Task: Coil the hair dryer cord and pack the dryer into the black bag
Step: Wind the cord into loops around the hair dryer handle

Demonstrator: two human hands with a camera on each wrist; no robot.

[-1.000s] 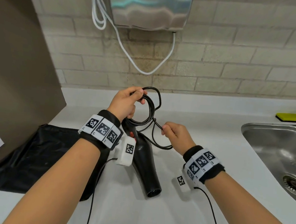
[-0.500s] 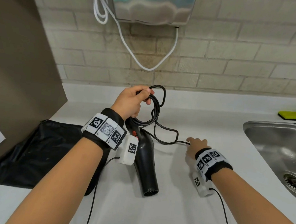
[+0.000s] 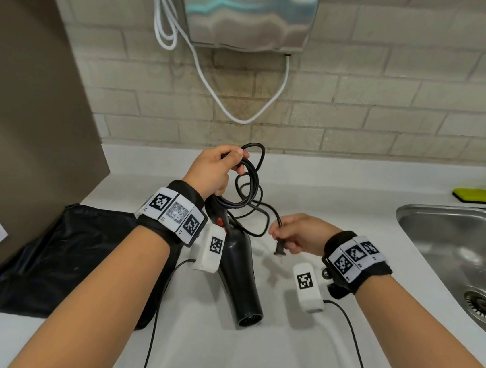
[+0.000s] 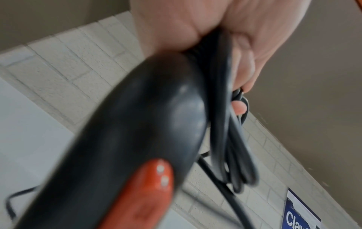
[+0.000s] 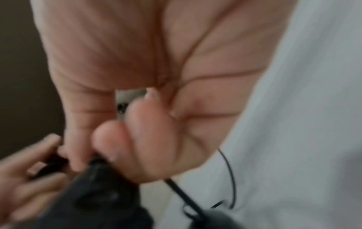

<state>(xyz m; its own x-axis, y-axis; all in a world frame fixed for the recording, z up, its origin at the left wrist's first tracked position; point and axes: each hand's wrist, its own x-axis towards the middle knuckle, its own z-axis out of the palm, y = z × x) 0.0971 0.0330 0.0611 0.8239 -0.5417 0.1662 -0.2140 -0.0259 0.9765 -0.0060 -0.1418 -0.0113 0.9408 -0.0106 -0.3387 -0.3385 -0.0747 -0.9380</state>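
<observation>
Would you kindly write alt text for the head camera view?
A left hand grips coiled loops of black cord above a black hair dryer on a white counter, while the right hand pinches the plug end. A black bag lies left; a steel sink sits right.

Black hair dryer (image 3: 238, 276) lies on the worktop (image 3: 247, 358), nozzle toward me, orange switch up. Its black cord (image 3: 250, 184) is gathered in several loops in my left hand (image 3: 216, 172); plug (image 3: 279, 247) dangles from my right hand (image 3: 302, 235). Black bag (image 3: 56, 260) lies flat, left of the dryer.
</observation>
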